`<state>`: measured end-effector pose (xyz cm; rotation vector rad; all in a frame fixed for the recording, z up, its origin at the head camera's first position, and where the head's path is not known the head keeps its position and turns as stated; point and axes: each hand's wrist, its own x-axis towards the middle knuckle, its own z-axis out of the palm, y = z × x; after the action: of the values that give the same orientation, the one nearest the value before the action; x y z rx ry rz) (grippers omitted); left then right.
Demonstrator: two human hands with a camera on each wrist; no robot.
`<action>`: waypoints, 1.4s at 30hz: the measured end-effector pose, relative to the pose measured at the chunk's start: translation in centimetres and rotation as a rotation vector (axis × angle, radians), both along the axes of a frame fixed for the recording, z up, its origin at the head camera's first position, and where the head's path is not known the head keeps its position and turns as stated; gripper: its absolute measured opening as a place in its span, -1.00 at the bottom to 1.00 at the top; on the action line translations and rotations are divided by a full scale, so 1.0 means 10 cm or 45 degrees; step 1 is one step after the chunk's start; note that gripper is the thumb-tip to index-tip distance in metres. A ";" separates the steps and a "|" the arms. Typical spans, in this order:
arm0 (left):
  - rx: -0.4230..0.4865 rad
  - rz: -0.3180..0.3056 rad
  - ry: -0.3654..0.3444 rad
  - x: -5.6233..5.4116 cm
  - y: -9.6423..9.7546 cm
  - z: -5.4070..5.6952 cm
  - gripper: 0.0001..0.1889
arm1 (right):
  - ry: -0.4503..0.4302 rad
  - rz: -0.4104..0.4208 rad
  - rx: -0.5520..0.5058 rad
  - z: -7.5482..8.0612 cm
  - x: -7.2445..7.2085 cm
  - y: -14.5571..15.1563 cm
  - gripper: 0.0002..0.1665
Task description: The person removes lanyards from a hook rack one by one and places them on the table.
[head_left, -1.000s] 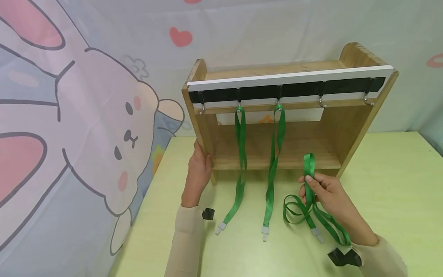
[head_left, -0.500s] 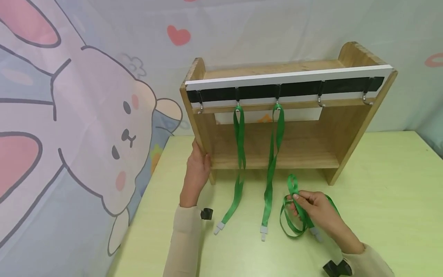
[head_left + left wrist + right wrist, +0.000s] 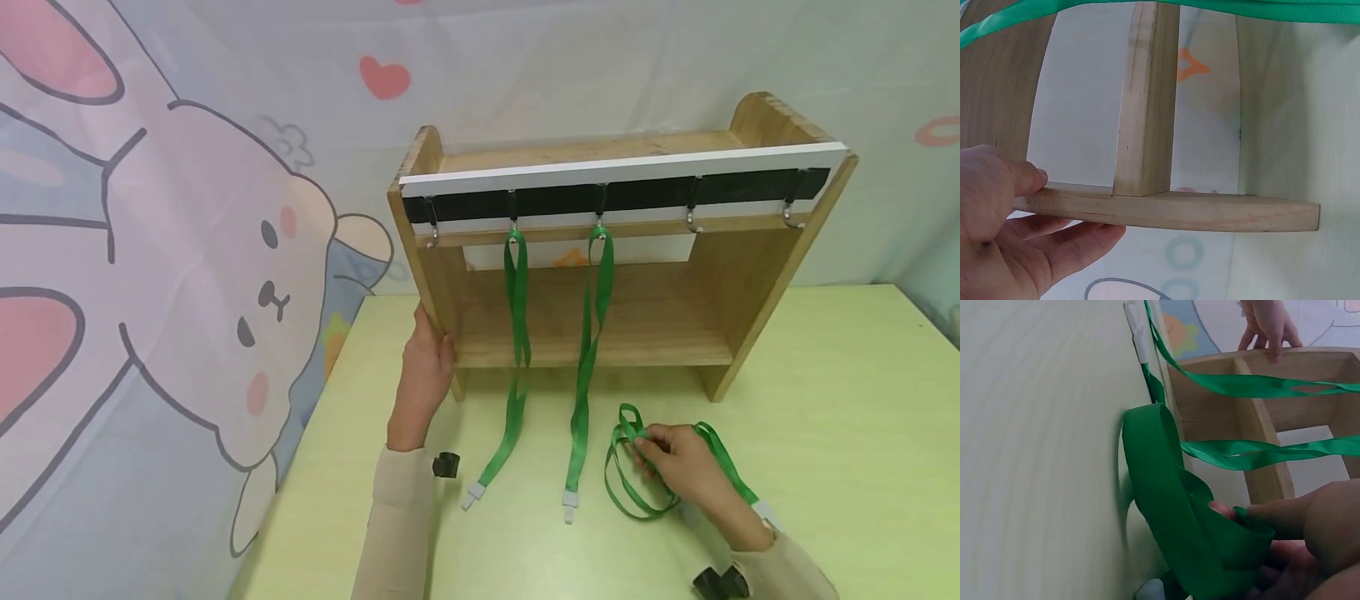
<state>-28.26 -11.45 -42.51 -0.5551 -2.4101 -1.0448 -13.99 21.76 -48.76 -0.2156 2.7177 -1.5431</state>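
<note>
My left hand (image 3: pixel 424 371) grips the left side panel of a small wooden shelf (image 3: pixel 592 312); the left wrist view puts the thumb on one face of the panel and the fingers on the other. Low over the table, right of centre, my right hand (image 3: pixel 678 462) pinches a looped green lanyard (image 3: pixel 626 492), its coils falling left of the fingers. More green ribbon with a pale clip (image 3: pixel 765 510) emerges right of the hand. Two green lanyards (image 3: pixel 517 300) hang from the second and third hooks, their grey clips down at the table. Part of the held bundle is hidden by my hand.
A white and black strip (image 3: pixel 645 193) with several metal hooks runs along the shelf's upper front. The two hooks at its right end and the leftmost hook bear nothing. Behind the pale green table (image 3: pixel 840 400) hangs a printed cartoon cloth (image 3: pixel 217 250).
My right hand has come down and slightly left with the lanyard, lowering its loop toward the table. The ribbon now bunches left of the hand. The left hand keeps its grip on the shelf.
</note>
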 end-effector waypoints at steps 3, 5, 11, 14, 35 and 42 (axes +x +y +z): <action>0.005 -0.006 -0.014 0.01 0.00 0.00 -0.37 | -0.011 -0.043 0.122 -0.01 0.01 -0.03 -0.67; 0.003 -0.009 -0.022 0.01 -0.01 0.00 -0.37 | 0.015 -0.049 0.194 -0.01 0.02 -0.04 -0.63; -0.010 -0.005 0.013 -0.01 -0.02 -0.01 -0.39 | 0.202 -0.067 0.397 0.04 0.03 -0.05 -0.58; -0.017 -0.001 0.043 -0.01 -0.02 0.00 -0.40 | 0.230 -0.079 0.447 0.07 0.03 -0.04 -0.71; -0.010 -0.009 0.038 0.00 -0.02 0.01 -0.40 | 0.376 -0.192 0.359 0.65 -0.09 -0.04 -0.75; -0.011 -0.008 0.050 -0.01 -0.03 -0.01 -0.40 | 0.560 -0.299 0.209 0.95 -0.19 -0.19 -0.73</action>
<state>-28.35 -11.71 -42.62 -0.5811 -2.3816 -1.0171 -15.85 19.84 -39.28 -0.2693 3.3015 -1.4551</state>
